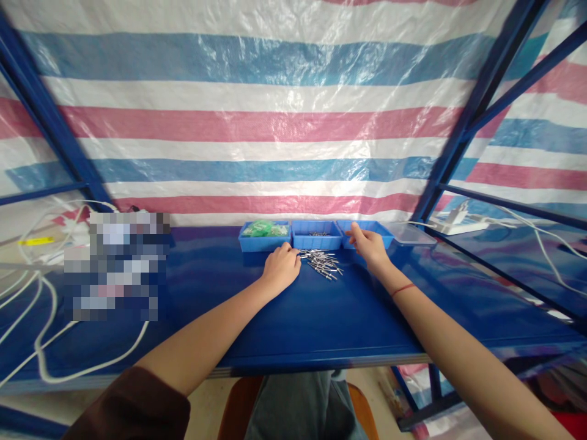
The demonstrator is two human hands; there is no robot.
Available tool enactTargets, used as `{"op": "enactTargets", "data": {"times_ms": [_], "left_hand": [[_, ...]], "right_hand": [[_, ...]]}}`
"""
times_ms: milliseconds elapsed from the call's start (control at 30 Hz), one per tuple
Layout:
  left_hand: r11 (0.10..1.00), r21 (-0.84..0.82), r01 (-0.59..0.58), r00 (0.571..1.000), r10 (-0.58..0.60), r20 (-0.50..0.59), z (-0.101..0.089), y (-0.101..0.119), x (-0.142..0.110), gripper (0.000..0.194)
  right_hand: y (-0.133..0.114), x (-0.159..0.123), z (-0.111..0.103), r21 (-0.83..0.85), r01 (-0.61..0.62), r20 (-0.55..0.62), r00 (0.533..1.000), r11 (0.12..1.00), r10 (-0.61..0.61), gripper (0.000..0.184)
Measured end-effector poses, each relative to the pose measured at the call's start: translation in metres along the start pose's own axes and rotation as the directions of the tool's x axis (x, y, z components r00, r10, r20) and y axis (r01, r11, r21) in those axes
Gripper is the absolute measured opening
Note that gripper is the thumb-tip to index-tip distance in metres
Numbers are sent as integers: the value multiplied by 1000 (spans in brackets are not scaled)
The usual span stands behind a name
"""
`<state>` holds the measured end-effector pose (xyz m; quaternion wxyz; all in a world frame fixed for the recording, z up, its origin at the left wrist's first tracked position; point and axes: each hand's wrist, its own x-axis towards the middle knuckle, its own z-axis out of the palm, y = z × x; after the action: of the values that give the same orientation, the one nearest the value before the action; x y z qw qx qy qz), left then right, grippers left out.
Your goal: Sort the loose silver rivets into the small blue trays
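A loose heap of silvery blind rivets (324, 264) lies on the blue tabletop. At its left edge rests my left hand (283, 267), fingers bent and close together, the fingertips against the outermost rivets. What they grip, if anything, is hidden. My right hand (367, 245) is held over the front of the right blue bin (384, 230), thumb up and fingers curled in; anything small between them does not show. More rivets sit in the middle blue bin (317, 241). The left blue bin (260, 245) contains green-and-white items (266, 229).
A transparent plastic lid (413, 233) lies right of the bins. White cables (50, 305) and a pixelated patch of objects (114, 263) cover the table's left part. A white power strip (458, 225) stands at the right. Blue metal posts (472, 122) and striped sheeting (275, 122) enclose the table.
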<state>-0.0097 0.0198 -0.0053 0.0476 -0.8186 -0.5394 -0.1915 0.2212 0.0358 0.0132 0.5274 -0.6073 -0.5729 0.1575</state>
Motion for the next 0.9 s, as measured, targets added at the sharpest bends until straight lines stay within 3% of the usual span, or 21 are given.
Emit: {"op": "enactTargets", "data": {"times_ms": [100,200,267,500,700,900], "left_hand": [[1000,6,-9,1000,8,25,0,0,0,28],[999,-10,-31,999,31,22,-1,-1,0,26],[999,-23,-43,999,43,30,-2,-1,0,26],[991,-94,-100,995,101,10,0,-2,1,25],[961,-218,-173,983,153,-106,-1,2,1,23],[857,-434,-278,957,209,-201,-2,9,2,22]], "right_hand": [[-4,-3,-6,-213,150,181,977,965,-111,56],[-13,-10,-4,-309,385,425,874,870,-236,43],[-16,-15,-1,-327,460,511,821,825,-255,33],[-10,-19,9,-369,541,556,780,756,-287,25],[-26,-28,14,-128,564,512,742,816,-432,23],[-30,-33,18,-13,619,531,670,785,-519,17]]}}
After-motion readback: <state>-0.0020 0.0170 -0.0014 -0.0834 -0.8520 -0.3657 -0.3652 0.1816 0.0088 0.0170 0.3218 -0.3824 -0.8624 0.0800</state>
